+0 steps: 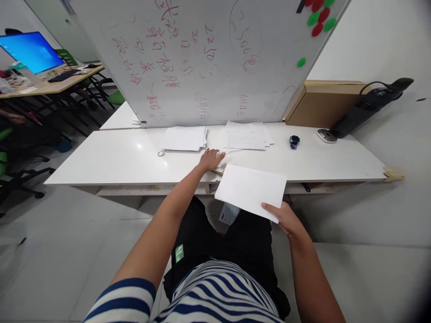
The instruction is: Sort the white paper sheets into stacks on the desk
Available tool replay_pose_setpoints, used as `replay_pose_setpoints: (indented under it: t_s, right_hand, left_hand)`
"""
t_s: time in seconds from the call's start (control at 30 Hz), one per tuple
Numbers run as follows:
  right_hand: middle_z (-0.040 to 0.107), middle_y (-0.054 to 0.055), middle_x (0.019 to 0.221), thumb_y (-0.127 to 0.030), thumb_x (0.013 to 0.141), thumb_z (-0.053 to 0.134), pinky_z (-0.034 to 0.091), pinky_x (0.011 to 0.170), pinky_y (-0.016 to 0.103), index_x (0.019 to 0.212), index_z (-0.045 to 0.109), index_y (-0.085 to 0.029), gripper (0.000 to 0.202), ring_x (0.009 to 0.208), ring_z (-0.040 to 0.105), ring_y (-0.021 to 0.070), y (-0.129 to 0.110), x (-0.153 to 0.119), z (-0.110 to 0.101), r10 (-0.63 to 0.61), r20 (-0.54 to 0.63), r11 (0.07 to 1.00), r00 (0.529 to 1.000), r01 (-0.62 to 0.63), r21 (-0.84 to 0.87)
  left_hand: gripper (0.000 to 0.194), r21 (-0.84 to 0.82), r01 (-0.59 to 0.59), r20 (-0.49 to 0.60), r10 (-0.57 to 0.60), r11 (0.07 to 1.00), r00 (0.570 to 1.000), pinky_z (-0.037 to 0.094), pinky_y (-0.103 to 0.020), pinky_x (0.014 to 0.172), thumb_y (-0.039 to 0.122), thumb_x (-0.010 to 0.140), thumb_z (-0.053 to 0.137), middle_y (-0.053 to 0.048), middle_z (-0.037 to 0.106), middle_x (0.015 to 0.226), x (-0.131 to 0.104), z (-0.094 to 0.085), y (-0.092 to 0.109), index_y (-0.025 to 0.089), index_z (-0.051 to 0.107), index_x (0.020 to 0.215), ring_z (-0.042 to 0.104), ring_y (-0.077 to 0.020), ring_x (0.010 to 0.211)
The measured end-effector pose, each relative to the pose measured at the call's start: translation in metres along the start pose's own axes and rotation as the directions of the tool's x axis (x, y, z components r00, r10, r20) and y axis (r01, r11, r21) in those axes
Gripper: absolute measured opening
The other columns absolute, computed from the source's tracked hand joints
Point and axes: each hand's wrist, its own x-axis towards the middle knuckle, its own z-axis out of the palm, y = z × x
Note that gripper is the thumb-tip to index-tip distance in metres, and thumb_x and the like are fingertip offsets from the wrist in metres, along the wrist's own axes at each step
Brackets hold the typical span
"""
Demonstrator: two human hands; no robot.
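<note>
My right hand (283, 217) grips a thin stack of white paper (251, 188) by its near right corner, thumb on top, and the sheets hang over the table's front edge. My left hand (210, 159) is open, fingers spread, over the white table (111, 154). Just below its palm lies a small object (217, 171), partly covered, whose kind I cannot make out. Beyond the fingers to the left sits a pile of white paper (185, 138). A second, looser pile of printed sheets (245, 136) lies to the right.
A whiteboard (215, 89) with red writing and magnets stands behind the papers. To the right are a watch (294, 142), a computer mouse (326, 136), a black bottle (367, 107) and a cardboard box (326, 103). A ring-like item (160, 153) lies near the left pile.
</note>
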Motion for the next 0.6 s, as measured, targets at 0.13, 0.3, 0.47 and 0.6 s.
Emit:
replay_pose_setpoints:
  t_s: [0.13, 0.3, 0.47, 0.6]
  right_hand:
    - [0.067, 0.012, 0.116, -0.041, 0.063, 0.081, 0.050, 0.093, 0.044, 0.111, 0.067, -0.014, 0.057, 0.105, 0.063, 0.0324, -0.002, -0.023, -0.008, 0.052, 0.001, 0.997, 0.999, -0.052, -0.056]
    - [0.068, 0.013, 0.114, -0.044, 0.062, 0.081, 0.051, 0.091, 0.044, 0.111, 0.067, -0.014, 0.058, 0.104, 0.064, 0.0325, -0.006, -0.037, -0.007, 0.059, -0.009, 0.997, 0.998, -0.060, -0.056]
    - [0.068, 0.011, 0.115, -0.044, 0.063, 0.081, 0.049, 0.094, 0.044, 0.108, 0.069, -0.016, 0.054, 0.106, 0.063, 0.0317, -0.011, -0.040, 0.000, 0.030, 0.014, 0.999, 0.999, -0.030, -0.023]
    - [0.068, 0.011, 0.114, -0.043, 0.064, 0.080, 0.048, 0.096, 0.045, 0.110, 0.068, -0.017, 0.054, 0.106, 0.063, 0.0314, -0.011, -0.038, 0.004, 0.031, 0.030, 0.999, 0.999, -0.031, -0.010]
  left_hand:
    - [0.078, 0.021, -0.011, 0.010, 0.011, 1.000, 1.000, 0.013, -0.050, 0.114, 0.069, 0.087, 0.011, -0.008, 0.025, 0.153, 0.003, 0.003, -0.003, 0.018, 0.031, 0.142, 0.002, -0.0305, 0.144]
    - [0.070, 0.086, -0.040, 0.040, 0.037, 0.996, 0.999, 0.008, -0.056, 0.113, 0.063, 0.089, 0.012, -0.009, 0.026, 0.153, 0.011, 0.008, -0.006, 0.021, 0.028, 0.143, 0.004, -0.0301, 0.143]
    - [0.067, 0.094, -0.041, 0.033, 0.038, 0.995, 0.999, 0.007, -0.056, 0.113, 0.061, 0.090, 0.016, -0.008, 0.027, 0.152, 0.012, 0.010, -0.008, 0.023, 0.029, 0.143, 0.005, -0.0307, 0.143]
    - [0.070, 0.073, -0.034, 0.021, 0.032, 0.997, 0.999, 0.010, -0.054, 0.113, 0.064, 0.088, 0.013, -0.007, 0.028, 0.152, 0.011, 0.010, -0.008, 0.023, 0.031, 0.142, 0.005, -0.0294, 0.143]
